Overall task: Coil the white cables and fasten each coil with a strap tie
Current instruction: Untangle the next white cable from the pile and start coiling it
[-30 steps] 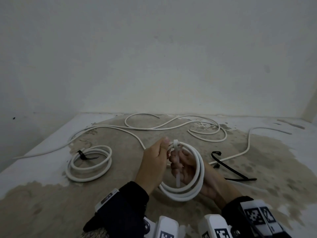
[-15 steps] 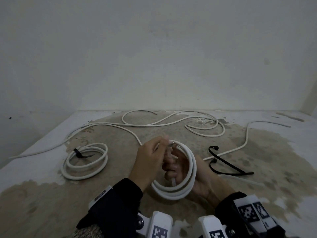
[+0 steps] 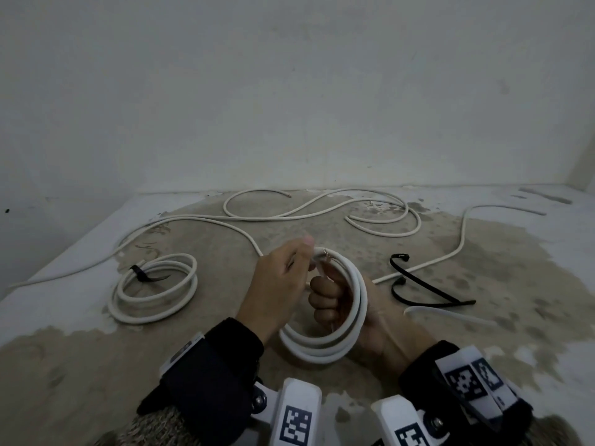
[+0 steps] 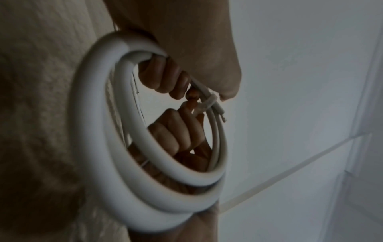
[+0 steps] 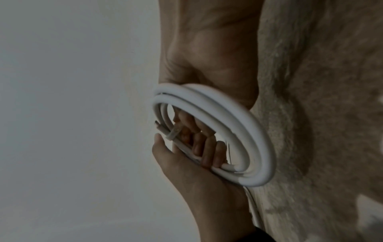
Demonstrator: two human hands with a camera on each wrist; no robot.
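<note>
A white cable coil [image 3: 355, 300] is held upright just above the floor. My left hand [image 3: 280, 278] grips its top, fingers [image 4: 163, 73] curled round the strands. A white strap tie [image 4: 209, 101] is looped round the strands beside the cut cable end [image 5: 158, 126]. My right hand [image 3: 323, 300] is a fist inside the coil, closed on the tie's tail. The right wrist view shows the strap tie [image 5: 175, 132] snug on the bundle and the left hand's fingers [image 5: 207, 152] round it.
A finished coil [image 3: 154, 294] with a black tie [image 3: 141, 273] lies on the floor at left. Loose white cables [image 3: 322, 209] wind across the back, and another cable [image 3: 463, 239] lies at right. Two black strap ties [image 3: 428, 291] and a pale one [image 3: 450, 313] lie right of my hands. The wall stands behind.
The tie's tail hung loose inside the coil a second ago. My right hand has closed into a fist round it, and the coil has sunk lower with both hands.
</note>
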